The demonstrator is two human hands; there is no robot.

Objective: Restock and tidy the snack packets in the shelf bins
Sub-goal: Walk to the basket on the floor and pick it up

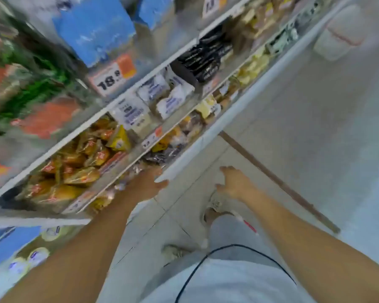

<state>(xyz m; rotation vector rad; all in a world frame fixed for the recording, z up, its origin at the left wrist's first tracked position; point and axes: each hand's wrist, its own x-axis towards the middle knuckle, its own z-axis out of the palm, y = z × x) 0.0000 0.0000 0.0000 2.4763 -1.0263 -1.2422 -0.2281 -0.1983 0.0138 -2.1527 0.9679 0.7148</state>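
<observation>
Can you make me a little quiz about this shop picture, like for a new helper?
1. True or false: the right hand is holding a snack packet.
2. Which hand reaches the lowest shelf bin? A) left hand B) right hand
3. Fill in: the price tag under the blue packs shows the number ___.

Key: 1. False, it is open and held over the floor. 2. A. 3. 18.
</observation>
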